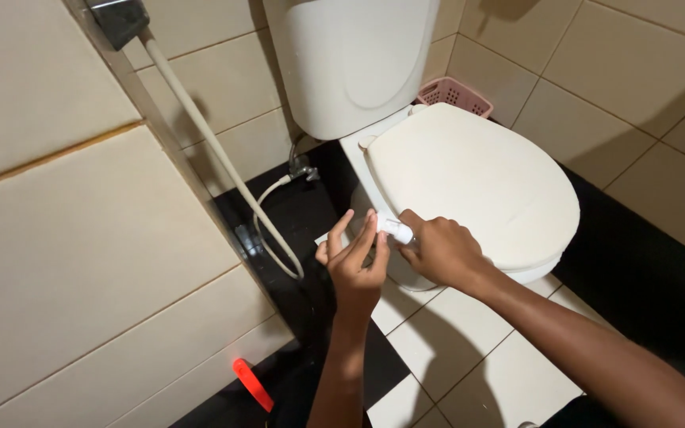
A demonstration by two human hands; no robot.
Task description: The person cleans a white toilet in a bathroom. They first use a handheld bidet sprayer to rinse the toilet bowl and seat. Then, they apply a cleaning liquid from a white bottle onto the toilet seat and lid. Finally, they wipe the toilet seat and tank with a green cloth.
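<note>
A white toilet with its lid (477,178) down stands against the tiled wall, the cistern (354,59) behind it. My right hand (438,250) is closed on a small white cylindrical knob (396,231) at the near left side of the seat. My left hand (356,261) is right beside it, fingers spread and upright, the fingertips touching the same white piece near the bowl's side. Whether the left hand grips anything is unclear.
A white hose (223,154) runs down the left wall to a valve (303,170) by the cistern. A pink plastic basket (453,95) sits behind the toilet. A red object (253,384) lies on the black-and-white floor tiles near the wall.
</note>
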